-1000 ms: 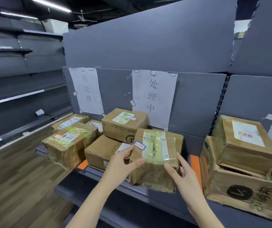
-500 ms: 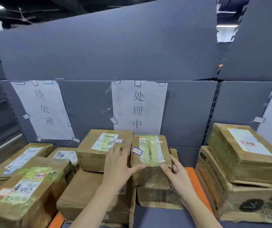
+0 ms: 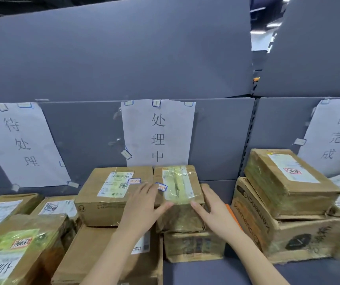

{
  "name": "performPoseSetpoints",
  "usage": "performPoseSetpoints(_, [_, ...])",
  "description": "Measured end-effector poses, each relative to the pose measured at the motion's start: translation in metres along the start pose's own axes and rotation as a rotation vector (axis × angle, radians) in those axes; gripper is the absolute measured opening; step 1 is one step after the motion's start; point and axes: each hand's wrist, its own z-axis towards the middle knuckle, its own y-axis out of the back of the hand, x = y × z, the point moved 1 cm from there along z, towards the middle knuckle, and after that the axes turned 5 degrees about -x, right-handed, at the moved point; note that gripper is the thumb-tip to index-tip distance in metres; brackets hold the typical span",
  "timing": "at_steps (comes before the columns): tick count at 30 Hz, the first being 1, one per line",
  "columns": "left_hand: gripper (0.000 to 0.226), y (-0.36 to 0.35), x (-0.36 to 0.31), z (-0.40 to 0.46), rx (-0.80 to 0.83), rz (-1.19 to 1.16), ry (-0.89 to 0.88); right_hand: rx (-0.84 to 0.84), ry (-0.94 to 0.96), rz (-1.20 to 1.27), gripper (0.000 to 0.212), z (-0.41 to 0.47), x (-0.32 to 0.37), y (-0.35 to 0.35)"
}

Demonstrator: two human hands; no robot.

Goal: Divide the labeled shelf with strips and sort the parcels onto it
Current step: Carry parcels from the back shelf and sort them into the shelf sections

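A small brown parcel (image 3: pixel 176 188) wrapped in clear tape, with a blue-edged sticker on top, sits on a lower box (image 3: pixel 193 246) under the middle paper label (image 3: pixel 157 132). My left hand (image 3: pixel 142 206) lies flat against its left side, thumb across the front edge. On its right side rests my right hand (image 3: pixel 212 208), fingers straight. An orange divider strip (image 3: pixel 232 212) shows just right of that hand, between this stack and the right stack.
A labelled box (image 3: pixel 113 194) touches the parcel's left side, on a larger carton. Left: several parcels (image 3: pixel 10 254) under the left label (image 3: pixel 21 140). Right: a stack of boxes (image 3: pixel 284 182) below the right label (image 3: pixel 333 136). Grey shelf (image 3: pixel 206 272) in front.
The parcel went from the shelf's front edge back onto the lower box under the middle label. My view came closer, and both hands' fingers straightened along its sides.
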Motion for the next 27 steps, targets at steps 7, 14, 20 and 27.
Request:
performPoseSetpoints(7, [0.062, 0.022, -0.064, 0.007, -0.052, -0.003, -0.156, -0.144, 0.035, -0.186, 0.062, -0.017, 0.011, 0.057])
performPoseSetpoints(14, [0.058, 0.026, -0.196, -0.013, -0.103, -0.086, -0.377, -0.392, 0.043, -0.319, 0.052, -0.099, -0.011, 0.173])
performPoseSetpoints(20, [0.059, 0.003, -0.356, -0.069, -0.089, -0.187, -0.604, -0.528, -0.139, -0.487, 0.051, -0.228, -0.068, 0.300])
performPoseSetpoints(27, [0.057, -0.027, -0.559, -0.165, -0.064, -0.317, -0.885, -0.678, -0.337, -0.715, 0.051, -0.393, -0.130, 0.435])
